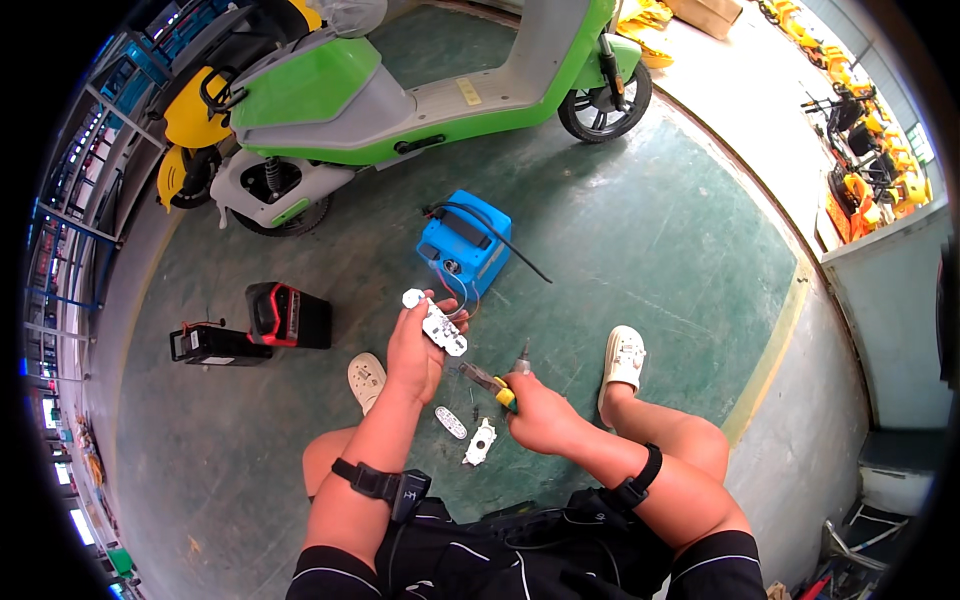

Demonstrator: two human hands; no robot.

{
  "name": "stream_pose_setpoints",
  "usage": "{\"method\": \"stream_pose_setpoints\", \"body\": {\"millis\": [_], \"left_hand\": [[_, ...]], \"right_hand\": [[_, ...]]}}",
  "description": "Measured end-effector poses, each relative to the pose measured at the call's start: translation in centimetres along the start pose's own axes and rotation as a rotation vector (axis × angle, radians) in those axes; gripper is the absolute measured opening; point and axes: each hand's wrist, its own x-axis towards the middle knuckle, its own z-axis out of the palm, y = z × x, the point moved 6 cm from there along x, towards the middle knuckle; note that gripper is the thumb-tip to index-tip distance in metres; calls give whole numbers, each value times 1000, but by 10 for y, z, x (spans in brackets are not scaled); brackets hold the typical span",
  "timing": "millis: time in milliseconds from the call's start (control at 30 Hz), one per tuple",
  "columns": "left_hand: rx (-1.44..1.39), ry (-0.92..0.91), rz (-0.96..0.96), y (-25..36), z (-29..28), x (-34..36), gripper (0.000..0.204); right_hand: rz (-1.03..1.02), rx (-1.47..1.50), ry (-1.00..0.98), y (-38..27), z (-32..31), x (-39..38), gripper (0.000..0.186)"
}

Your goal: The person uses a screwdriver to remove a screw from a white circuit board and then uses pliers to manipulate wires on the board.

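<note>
My left hand (420,350) grips a white circuit-board piece (440,328); thin wires run from around it to a blue battery box (480,265) with a black cable. My right hand (540,415) is closed on pliers (490,382) with yellow grips, their jaws just below the board, and a screwdriver-like tool (522,358) sticks up from the same hand. On the green floor between my feet lie a white oval cover (450,422), a white housing (478,449) and small dark bits.
A green-and-grey scooter (410,120) stands ahead, yellow ones (180,115) behind it. Two black battery packs (300,318) (200,348) sit at left, shelving (100,160) beyond. At right are a row of yellow scooters (870,170) and a grey partition (885,310).
</note>
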Motion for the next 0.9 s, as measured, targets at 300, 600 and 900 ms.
{"method": "stream_pose_setpoints", "body": {"millis": [300, 600, 900], "left_hand": [[222, 148, -26, -1, -17, -1, 26], [266, 111, -12, 8, -21, -2, 41], [265, 93, -25, 13, -23, -6, 46]], "right_hand": [[188, 220, 13, 26, 13, 23, 42], [210, 386, 27, 33, 16, 33, 33], [236, 634, -125, 20, 29, 35, 27]]}}
